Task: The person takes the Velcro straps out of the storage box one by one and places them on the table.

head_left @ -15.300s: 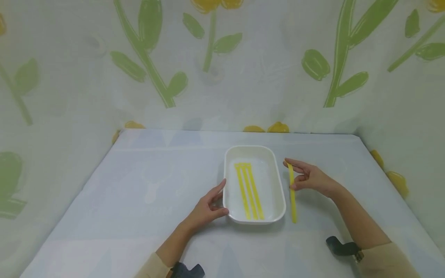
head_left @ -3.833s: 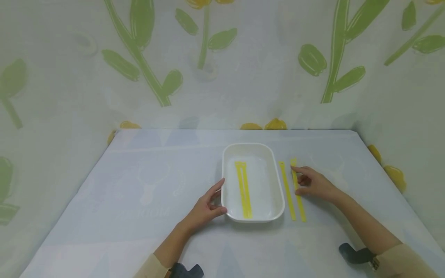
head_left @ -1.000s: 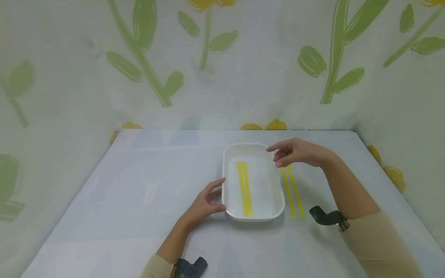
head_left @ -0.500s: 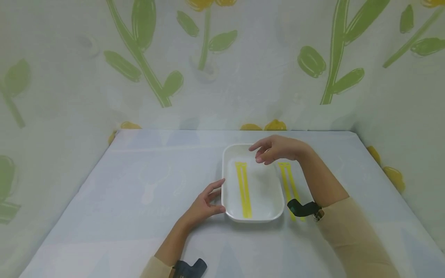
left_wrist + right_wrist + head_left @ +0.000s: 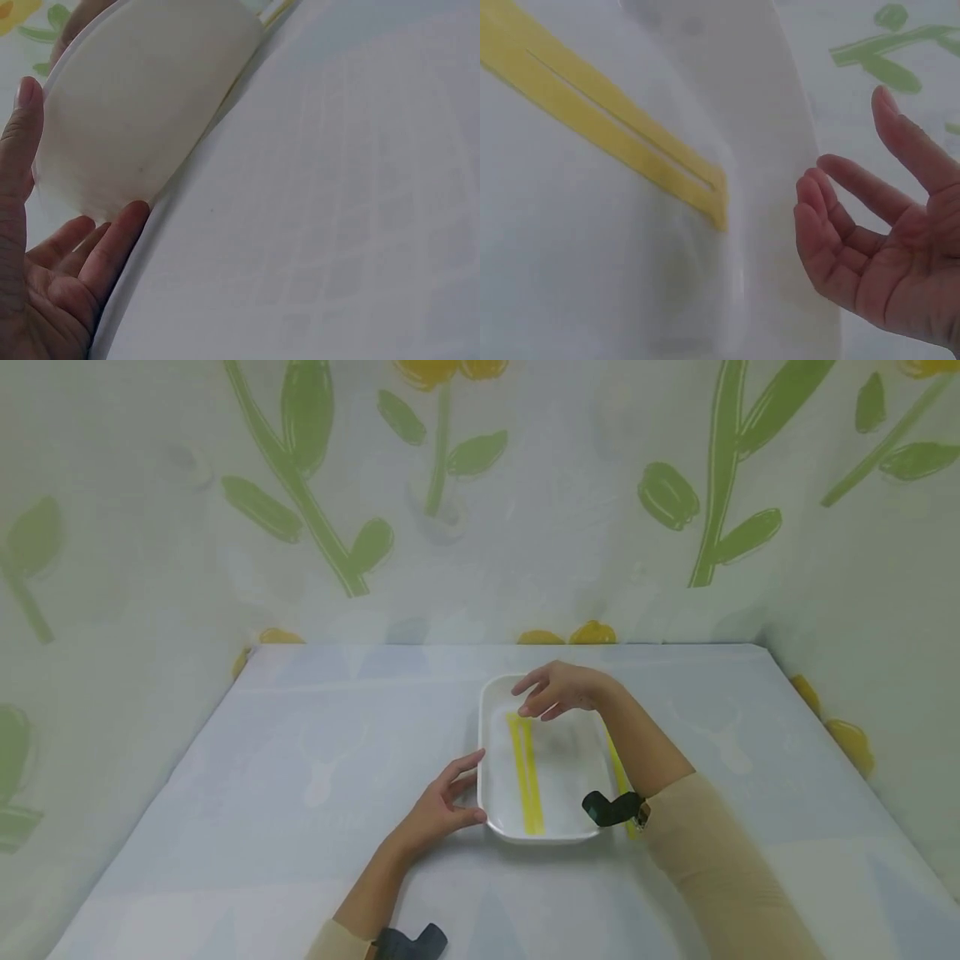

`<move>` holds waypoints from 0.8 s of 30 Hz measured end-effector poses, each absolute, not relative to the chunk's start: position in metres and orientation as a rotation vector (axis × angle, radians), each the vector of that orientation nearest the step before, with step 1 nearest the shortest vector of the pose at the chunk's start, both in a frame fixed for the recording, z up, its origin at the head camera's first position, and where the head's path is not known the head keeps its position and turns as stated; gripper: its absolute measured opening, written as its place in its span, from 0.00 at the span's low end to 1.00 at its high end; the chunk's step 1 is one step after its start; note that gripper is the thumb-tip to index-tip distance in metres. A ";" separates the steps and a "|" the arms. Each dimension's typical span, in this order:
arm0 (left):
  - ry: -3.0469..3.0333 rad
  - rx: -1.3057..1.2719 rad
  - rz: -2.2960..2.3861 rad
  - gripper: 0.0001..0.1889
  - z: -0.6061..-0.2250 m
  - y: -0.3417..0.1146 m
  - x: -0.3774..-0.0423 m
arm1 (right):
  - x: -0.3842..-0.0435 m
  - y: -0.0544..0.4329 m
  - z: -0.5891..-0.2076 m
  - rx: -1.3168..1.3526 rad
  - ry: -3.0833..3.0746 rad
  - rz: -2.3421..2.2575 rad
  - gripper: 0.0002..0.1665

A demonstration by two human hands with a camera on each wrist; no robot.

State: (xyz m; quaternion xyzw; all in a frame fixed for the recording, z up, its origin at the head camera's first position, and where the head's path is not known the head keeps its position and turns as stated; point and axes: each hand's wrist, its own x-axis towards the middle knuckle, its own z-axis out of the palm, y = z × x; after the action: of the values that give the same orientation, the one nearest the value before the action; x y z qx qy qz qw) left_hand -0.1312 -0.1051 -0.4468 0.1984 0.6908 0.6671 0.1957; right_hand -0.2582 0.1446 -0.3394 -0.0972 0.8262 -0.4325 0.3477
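Observation:
A white oblong tray (image 5: pixel 570 777) with rounded corners lies on the table in the head view. Inside it, two flat yellow strips (image 5: pixel 531 785) lie side by side; the right wrist view shows their far ends close together against the tray floor. My left hand (image 5: pixel 438 810) rests against the tray's left side, thumb near the front corner, fingertips on the outer wall (image 5: pixel 135 142). My right hand (image 5: pixel 562 689) hovers over the tray's far part with loosely bent fingers and holds nothing. Right of the tray lies another yellow strip (image 5: pixel 619 768), partly hidden by my right forearm.
The table (image 5: pixel 322 827) has a pale patterned cover. Behind and beside it hangs pale cloth (image 5: pixel 555 543) printed with green stems and yellow flowers. A dark camera (image 5: pixel 611 808) sits on my right wrist, above the tray's near right corner.
Compared with earlier, two strips have gone from the tray to the table on its right. Lately my right hand has moved left from there over the tray; my left hand stays at its side.

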 end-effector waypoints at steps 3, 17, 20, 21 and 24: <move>1.941 0.547 1.861 0.43 -0.447 -0.104 -0.132 | -0.260 0.139 -0.348 -0.200 2.169 -1.108 0.32; 1.916 0.584 1.890 0.44 -0.452 -0.105 -0.129 | -0.265 0.123 -0.387 -0.190 2.469 -0.880 0.37; 1.919 0.585 1.891 0.43 -0.452 -0.105 -0.129 | -0.265 0.122 -0.395 -0.233 2.543 -0.816 0.36; 1.919 0.588 1.893 0.43 -0.452 -0.105 -0.129 | -0.265 0.122 -0.397 -0.250 2.564 -0.811 0.35; 1.923 0.604 1.898 0.44 -0.451 -0.106 -0.129 | -0.264 0.120 -0.402 -0.293 2.605 -0.842 0.32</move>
State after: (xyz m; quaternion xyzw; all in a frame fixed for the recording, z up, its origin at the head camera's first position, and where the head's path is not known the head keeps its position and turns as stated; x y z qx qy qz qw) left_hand -0.1294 -0.1059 -0.4512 0.2142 0.6825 0.6737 0.1855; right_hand -0.2636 0.1204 -0.4023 -0.1046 0.9283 -0.3002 0.1930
